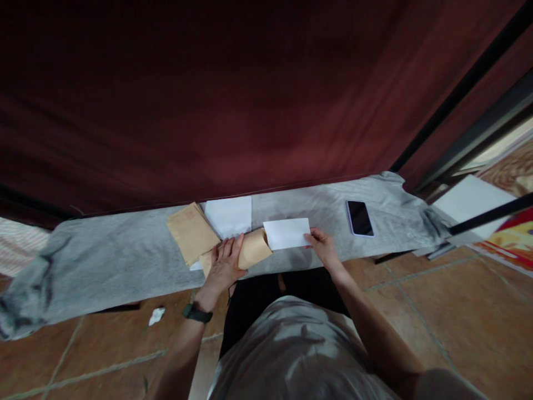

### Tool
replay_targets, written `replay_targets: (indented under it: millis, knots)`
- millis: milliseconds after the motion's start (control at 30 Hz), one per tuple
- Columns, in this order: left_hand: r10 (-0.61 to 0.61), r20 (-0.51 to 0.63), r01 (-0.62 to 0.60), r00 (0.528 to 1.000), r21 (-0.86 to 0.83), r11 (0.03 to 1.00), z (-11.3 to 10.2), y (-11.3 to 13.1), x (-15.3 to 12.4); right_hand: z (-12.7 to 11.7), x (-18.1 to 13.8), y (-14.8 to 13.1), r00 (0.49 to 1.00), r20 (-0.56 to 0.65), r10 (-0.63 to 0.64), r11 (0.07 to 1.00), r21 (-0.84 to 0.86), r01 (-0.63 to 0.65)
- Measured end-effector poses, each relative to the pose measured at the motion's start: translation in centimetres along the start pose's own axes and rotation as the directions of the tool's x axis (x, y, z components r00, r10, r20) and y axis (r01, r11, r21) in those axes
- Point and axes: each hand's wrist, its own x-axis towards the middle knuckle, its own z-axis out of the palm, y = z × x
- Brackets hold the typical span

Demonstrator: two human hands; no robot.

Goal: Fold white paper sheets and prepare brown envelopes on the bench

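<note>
Grey cloth-covered tabletop [125,244]. White paper [287,233]: long axis left-right, left end at mouth of brown envelope [254,250]. Right hand [320,245], nearer the paper: fingers pinch its right end. Left hand [225,263]: fingers spread flat on envelope, unclenched.

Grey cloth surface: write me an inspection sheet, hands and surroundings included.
Surface: grey cloth, wrinkled at both ends.
Job's things: brown envelope, mouth open; white sheet at its mouth, whether inside unclear; brown envelope stack and white paper behind.
Clutter: phone, screen dark; white scrap on floor.
Hands: left hand flat on brown envelope; right hand pinching white sheet's edge.
Cables: nothing seen.
Surroundings: dark red curtain, tiled floor.
</note>
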Motion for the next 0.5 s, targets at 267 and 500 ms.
replay_targets:
  millis: [267,500]
  knots:
    - [0.011,0.036,-0.01,0.999,-0.027,1.0,-0.4,0.2,0.0,-0.5,-0.3,1.0,0.992,0.087,0.091,0.992,-0.095,-0.083]
    - [0.098,0.033,-0.095,0.995,-0.093,0.991,-0.3,1.4,0.9,1.1,-0.8,0.9,0.985,0.13,0.113,0.992,-0.078,-0.103]
